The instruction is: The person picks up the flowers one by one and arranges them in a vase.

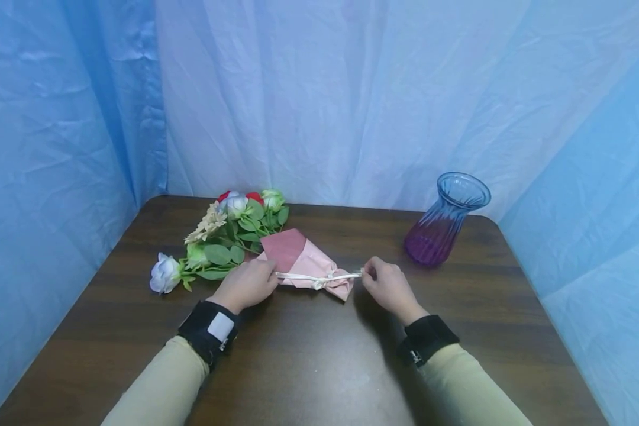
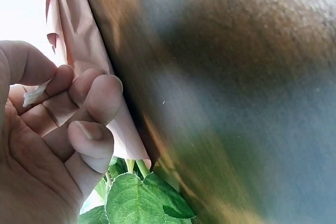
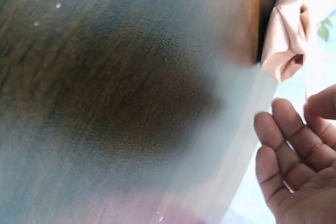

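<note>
A bouquet of artificial flowers [image 1: 234, 219] lies on the table, its stems wrapped in pink paper [image 1: 311, 264]. Around the gathered end of the wrap runs a white ribbon [image 1: 319, 279], knotted at the middle and stretched sideways between both hands. My left hand [image 1: 250, 283] pinches one ribbon end between thumb and index finger; in the left wrist view a frayed tip [image 2: 34, 95] pokes out of the pinch. On the other side my right hand [image 1: 387, 285] pinches the opposite end, its other fingers loosely bent in the right wrist view.
A ribbed glass vase [image 1: 442, 222], blue at the top and purple below, stands at the back right of the brown wooden table [image 1: 319, 367]. Blue curtains [image 1: 319, 100] hang behind and at both sides. One pale flower [image 1: 165, 273] sticks out toward the left.
</note>
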### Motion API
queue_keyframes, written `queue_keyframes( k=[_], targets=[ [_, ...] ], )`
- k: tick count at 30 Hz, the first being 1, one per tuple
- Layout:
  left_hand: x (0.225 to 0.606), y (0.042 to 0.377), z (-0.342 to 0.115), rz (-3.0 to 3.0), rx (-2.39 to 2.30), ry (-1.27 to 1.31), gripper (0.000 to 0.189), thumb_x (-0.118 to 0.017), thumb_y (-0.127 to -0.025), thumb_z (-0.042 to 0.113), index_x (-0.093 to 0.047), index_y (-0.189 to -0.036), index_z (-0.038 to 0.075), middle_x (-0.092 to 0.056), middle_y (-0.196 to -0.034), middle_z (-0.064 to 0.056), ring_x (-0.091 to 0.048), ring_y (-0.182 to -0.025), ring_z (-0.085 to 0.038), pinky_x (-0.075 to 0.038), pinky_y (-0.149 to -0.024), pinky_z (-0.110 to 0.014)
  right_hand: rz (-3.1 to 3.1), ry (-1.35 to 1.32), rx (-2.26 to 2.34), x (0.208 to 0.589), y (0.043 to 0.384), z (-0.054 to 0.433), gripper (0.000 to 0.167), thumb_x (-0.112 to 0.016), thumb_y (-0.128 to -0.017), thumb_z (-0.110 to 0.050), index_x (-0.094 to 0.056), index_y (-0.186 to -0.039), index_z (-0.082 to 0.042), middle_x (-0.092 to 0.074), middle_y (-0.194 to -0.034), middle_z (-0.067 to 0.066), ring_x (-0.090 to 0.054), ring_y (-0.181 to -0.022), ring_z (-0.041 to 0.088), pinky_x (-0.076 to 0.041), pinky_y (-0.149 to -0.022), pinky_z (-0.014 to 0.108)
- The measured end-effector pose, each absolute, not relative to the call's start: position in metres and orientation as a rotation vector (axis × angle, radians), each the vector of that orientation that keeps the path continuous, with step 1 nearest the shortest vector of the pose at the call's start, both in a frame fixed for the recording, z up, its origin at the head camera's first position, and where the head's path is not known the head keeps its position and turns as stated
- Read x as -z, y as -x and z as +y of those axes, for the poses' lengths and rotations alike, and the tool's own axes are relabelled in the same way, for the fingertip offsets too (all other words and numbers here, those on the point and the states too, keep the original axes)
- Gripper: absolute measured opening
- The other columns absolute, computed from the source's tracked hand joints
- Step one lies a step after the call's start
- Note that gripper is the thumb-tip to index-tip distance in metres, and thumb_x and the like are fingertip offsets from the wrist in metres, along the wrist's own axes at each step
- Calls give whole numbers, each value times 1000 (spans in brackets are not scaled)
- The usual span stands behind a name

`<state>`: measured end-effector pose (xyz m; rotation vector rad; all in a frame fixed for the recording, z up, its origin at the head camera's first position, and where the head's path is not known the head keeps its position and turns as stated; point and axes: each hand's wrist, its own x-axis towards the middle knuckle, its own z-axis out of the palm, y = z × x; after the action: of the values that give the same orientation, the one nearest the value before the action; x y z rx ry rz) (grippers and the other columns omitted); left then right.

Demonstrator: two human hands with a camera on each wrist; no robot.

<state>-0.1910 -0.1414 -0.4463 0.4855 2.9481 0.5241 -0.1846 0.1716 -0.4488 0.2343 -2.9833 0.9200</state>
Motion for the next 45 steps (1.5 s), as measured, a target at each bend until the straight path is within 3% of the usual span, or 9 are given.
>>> queue_keyframes(
  k=[19,36,45],
  targets=[
    [443,190,-147,2938,-528,-465,16,-57,-100,19,-58,-84,15,-54,-67,1,-51,-59,-17,-42,-55,-34,-2957,-191,-907,449,188,181,5,-65,-93,-10,-65,-97,-7,-63,-79,5,-53,-64,18,-44,-60,31],
    [440,190,-153,2944,-554,-479,14,-56,-104,26,-65,-106,15,-56,-67,2,-54,-61,-16,-44,-59,-35,-2945,-127,-828,450,191,189,9,-64,-94,-13,-65,-97,-5,-64,-78,8,-53,-63,20,-43,-59,33],
    [440,191,-155,2963,-528,-487,12,-56,-103,23,-65,-99,16,-57,-68,3,-54,-62,-16,-45,-60,-36,-2968,-92,-855,447,190,191,12,-63,-95,-13,-65,-102,-3,-64,-80,8,-53,-63,19,-43,-59,32]
  ],
)
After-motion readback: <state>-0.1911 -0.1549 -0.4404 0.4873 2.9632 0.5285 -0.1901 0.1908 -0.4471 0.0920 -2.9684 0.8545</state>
